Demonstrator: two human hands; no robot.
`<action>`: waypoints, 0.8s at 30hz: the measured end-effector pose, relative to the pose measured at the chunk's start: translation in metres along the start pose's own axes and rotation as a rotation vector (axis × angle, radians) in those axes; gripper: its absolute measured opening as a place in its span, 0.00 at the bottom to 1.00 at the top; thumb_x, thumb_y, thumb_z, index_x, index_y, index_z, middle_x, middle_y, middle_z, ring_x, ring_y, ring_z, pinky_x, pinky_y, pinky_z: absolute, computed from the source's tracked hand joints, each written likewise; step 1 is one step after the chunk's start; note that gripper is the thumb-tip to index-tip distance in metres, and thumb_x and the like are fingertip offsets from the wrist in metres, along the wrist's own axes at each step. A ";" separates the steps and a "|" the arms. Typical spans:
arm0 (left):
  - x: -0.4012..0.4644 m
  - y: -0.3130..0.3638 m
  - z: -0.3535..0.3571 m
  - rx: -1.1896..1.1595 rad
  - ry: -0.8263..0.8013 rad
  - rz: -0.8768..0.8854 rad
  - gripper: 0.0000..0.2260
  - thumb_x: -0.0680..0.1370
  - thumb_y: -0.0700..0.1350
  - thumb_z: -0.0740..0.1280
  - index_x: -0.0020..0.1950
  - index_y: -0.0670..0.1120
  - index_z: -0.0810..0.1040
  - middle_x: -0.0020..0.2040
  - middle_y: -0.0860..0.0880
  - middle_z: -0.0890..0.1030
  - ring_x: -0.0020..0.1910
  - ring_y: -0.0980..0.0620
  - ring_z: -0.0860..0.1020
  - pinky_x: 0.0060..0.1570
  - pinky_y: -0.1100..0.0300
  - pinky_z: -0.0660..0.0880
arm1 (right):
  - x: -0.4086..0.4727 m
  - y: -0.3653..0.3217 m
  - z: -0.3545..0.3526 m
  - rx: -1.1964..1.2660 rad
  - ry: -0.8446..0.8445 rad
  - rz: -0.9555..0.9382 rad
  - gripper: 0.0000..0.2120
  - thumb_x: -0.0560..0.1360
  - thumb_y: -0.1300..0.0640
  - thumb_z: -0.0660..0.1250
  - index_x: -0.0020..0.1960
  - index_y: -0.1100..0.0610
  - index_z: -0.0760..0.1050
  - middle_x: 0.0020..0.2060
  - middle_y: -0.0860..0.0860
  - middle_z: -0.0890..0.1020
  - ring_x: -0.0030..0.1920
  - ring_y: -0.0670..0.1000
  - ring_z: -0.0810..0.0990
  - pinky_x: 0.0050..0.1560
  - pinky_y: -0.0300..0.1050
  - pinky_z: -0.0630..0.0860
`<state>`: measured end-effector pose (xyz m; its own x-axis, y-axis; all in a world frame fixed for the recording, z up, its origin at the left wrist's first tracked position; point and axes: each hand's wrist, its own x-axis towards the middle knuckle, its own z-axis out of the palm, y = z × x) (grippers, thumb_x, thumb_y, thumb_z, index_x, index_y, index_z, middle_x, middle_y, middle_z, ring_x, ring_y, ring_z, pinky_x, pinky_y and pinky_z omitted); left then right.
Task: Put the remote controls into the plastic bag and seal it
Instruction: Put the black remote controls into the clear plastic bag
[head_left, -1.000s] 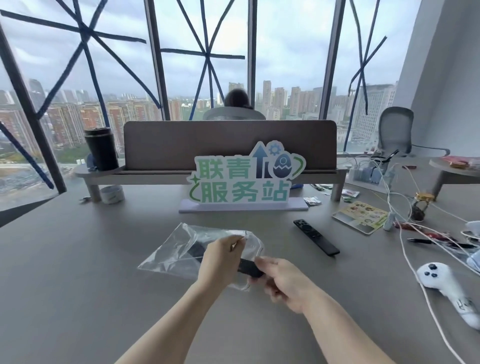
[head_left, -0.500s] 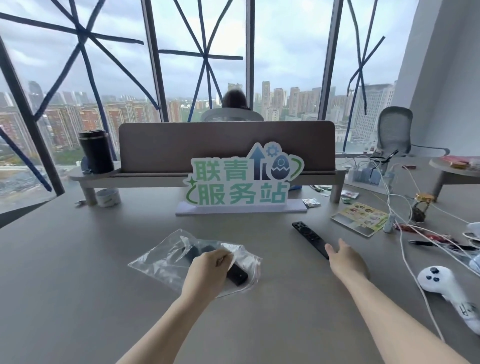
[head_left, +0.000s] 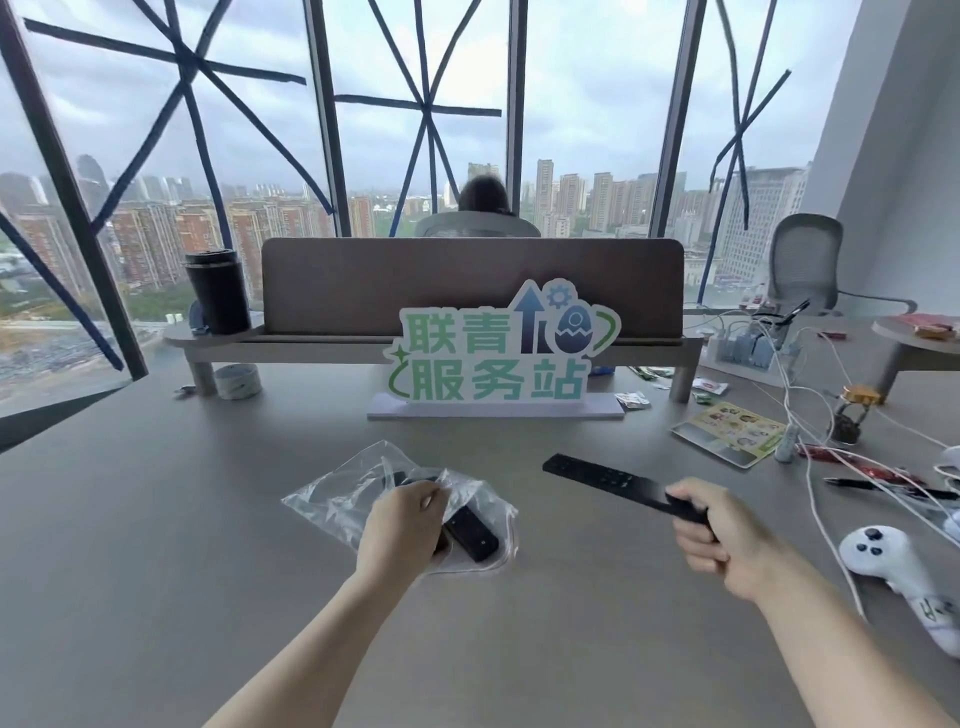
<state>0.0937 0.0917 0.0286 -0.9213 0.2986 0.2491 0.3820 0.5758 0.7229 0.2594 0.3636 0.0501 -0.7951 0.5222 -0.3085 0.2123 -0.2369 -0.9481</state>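
A clear plastic bag (head_left: 337, 493) lies on the grey table (head_left: 156, 519) in front of me, its red-edged mouth facing right. One black remote control (head_left: 470, 532) rests inside it. My left hand (head_left: 408, 522) pinches the bag's upper edge near the mouth. My right hand (head_left: 714, 532) grips the near end of a second, long black remote control (head_left: 608, 480), held just above the table to the right of the bag, its far end pointing left and away.
A green and white sign (head_left: 498, 358) stands behind the bag. A white game controller (head_left: 898, 566), white cables (head_left: 815, 499), a pen and a printed card (head_left: 727, 434) crowd the right side. A black tumbler (head_left: 218, 291) sits on the shelf at the left.
My right hand let go of the first remote in the bag, reached right to the second remote on the table, and now holds it lifted. My left hand stayed on the bag.
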 end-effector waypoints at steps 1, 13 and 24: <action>-0.003 0.002 0.000 -0.004 0.000 0.010 0.12 0.77 0.48 0.63 0.40 0.46 0.82 0.33 0.48 0.82 0.36 0.48 0.76 0.30 0.66 0.66 | -0.013 -0.001 -0.001 -0.008 -0.048 0.034 0.16 0.76 0.56 0.58 0.31 0.57 0.69 0.19 0.48 0.58 0.15 0.45 0.52 0.18 0.34 0.52; -0.019 -0.006 -0.011 -0.004 -0.010 0.063 0.10 0.77 0.53 0.62 0.49 0.56 0.83 0.40 0.52 0.85 0.42 0.47 0.80 0.38 0.57 0.74 | -0.022 0.067 0.142 -0.149 -0.015 -0.075 0.09 0.79 0.59 0.63 0.47 0.59 0.81 0.30 0.51 0.78 0.20 0.46 0.63 0.23 0.37 0.58; -0.037 -0.030 -0.031 0.408 -0.358 0.075 0.27 0.68 0.49 0.63 0.66 0.65 0.68 0.51 0.50 0.81 0.50 0.46 0.79 0.40 0.59 0.70 | 0.011 0.062 0.173 -0.806 0.108 -0.352 0.12 0.76 0.55 0.62 0.59 0.50 0.77 0.53 0.50 0.85 0.50 0.55 0.82 0.46 0.45 0.76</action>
<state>0.1140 0.0397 0.0173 -0.8356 0.5493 0.0041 0.5082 0.7703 0.3851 0.1656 0.2127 0.0012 -0.8401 0.5406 0.0441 0.3341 0.5798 -0.7431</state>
